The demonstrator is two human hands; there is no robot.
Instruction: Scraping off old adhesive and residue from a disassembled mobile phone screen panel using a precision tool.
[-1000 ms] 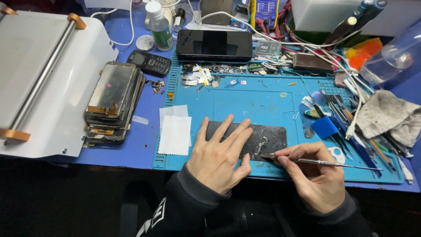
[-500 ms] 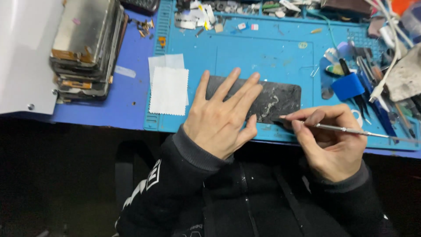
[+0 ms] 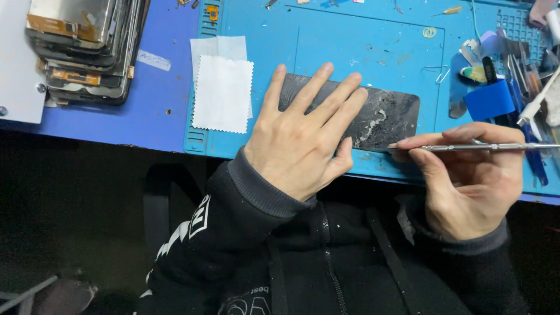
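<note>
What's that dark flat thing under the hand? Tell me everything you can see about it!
The dark panel is a thin, flat rectangle, black and a bit shiny, like glass from a phone. It lies flat on the blue mat, long side running left to right. Pale, crusty smears of leftover residue streak its right half. The left hand presses flat on its left part, fingers spread, hiding that end. The right hand holds a slim metal tool, whose tip meets the panel's lower right edge.

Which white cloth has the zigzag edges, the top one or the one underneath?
The top white cloth has the zigzag edges. The underneath sheet, peeking out above it, has straight edges.
</note>
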